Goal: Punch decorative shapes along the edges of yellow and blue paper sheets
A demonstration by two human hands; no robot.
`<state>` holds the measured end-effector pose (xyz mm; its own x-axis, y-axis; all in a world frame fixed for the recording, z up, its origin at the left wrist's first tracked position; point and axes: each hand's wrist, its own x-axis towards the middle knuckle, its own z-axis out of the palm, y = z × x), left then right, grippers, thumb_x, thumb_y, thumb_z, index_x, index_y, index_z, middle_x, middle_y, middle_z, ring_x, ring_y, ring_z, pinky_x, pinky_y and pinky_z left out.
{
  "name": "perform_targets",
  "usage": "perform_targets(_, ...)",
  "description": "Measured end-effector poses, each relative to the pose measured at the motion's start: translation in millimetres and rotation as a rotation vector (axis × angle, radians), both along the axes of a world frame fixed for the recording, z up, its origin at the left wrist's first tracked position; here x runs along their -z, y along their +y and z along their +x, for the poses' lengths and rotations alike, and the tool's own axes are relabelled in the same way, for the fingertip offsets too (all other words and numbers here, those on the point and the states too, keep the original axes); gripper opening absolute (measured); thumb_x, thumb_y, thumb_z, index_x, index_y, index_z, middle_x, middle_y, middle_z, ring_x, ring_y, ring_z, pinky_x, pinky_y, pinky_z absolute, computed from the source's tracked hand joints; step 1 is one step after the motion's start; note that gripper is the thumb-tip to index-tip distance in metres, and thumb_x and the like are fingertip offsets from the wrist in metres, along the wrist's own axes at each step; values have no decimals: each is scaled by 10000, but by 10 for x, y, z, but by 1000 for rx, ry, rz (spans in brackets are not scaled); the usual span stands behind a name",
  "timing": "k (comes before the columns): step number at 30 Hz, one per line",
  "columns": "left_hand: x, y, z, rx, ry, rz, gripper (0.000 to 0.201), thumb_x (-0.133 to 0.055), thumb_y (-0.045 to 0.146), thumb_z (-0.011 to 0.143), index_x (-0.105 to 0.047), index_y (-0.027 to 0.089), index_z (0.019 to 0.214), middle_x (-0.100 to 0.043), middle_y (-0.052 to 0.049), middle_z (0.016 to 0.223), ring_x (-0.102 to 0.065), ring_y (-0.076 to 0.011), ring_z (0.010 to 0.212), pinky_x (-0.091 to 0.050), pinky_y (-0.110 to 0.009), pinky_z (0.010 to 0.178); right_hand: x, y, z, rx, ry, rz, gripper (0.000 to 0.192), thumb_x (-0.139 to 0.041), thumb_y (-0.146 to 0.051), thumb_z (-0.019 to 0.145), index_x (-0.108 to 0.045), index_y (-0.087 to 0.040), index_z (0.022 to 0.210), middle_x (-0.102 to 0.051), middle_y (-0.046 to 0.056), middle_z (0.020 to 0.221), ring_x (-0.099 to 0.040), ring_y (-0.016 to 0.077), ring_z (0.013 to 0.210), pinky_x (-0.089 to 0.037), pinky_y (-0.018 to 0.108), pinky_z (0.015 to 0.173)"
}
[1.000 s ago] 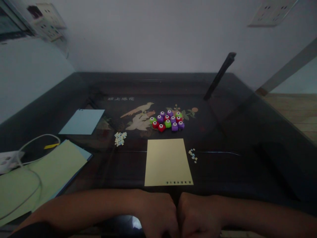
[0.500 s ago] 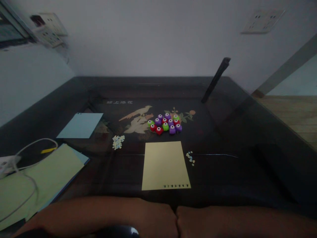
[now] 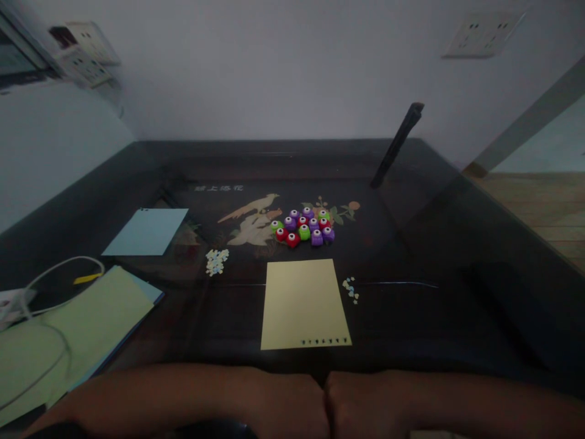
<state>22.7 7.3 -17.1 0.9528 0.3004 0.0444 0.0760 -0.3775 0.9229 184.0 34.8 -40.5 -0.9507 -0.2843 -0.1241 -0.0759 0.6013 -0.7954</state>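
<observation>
Yellow paper sheet [image 3: 304, 303] lies flat mid-tabletop [image 3: 457, 256], punched row along its near edge. Left hand [image 3: 292, 408] and right hand [image 3: 354, 405] touch knuckle to knuckle just before it, fingers cut off, grip unclear. Colourful punches [image 3: 302, 225] beyond. Tabletop inlay writing unreadable.

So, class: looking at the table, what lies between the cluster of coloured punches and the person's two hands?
In the head view, the yellow sheet lies flat between the punches and the hands, a row of punched holes along its near edge.
</observation>
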Motion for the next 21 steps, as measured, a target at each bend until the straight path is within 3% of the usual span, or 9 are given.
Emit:
perform_targets(3,10,-4,-7,-2,-13,-23,276,-547,327,934,-582,210,1182,-582,-96,1240,-606,-211,1025,-530,-412,866,-25,47,19,19,58,-109,610,-414,-483,948,-341,-189,418,-361,-38,413,-281,109,413,-225,252,401)
perform_targets(7,59,-52,-4,-13,-30,-65,280,-548,328,933,-581,207,1183,-583,-96,1237,-607,-212,1025,-531,-413,865,-13,20,43,81,71,-164,681,-230,-643,936,-399,-185,461,-385,-28,427,-299,106,420,-219,242,403)
perform_targets(12,138,-156,-10,-34,-38,-117,296,-551,329,932,-574,192,1193,-583,-99,1234,-609,-216,1021,-532,-424,862,-10,-62,55,185,120,-151,776,-64,-741,872,-401,-179,457,-446,-5,420,-330,100,405,-233,246,401)
perform_targets(17,271,-192,9,-22,-32,-150,300,-551,331,932,-570,188,1194,-586,-99,1225,-613,-214,1008,-538,-420,849,-28,-98,63,209,133,-106,786,-65,-716,892,-454,-175,474,-500,8,432,-427,101,420,-259,237,408)
perform_targets(19,348,-193,38,7,-22,-160,255,-562,340,926,-608,163,1104,-638,-76,1097,-637,-182,891,-556,-367,767,-36,-111,73,239,133,-120,778,-83,-695,909,-475,-173,485,-516,9,442,-454,100,434,-277,226,411)
perform_targets(21,423,-197,72,34,-13,-170,211,-613,344,888,-656,143,842,-664,-8,795,-613,-121,653,-528,-261,611,-37,-130,81,264,131,-147,776,-81,-671,925,-498,-170,504,-547,14,464,-474,98,446,-303,216,423)
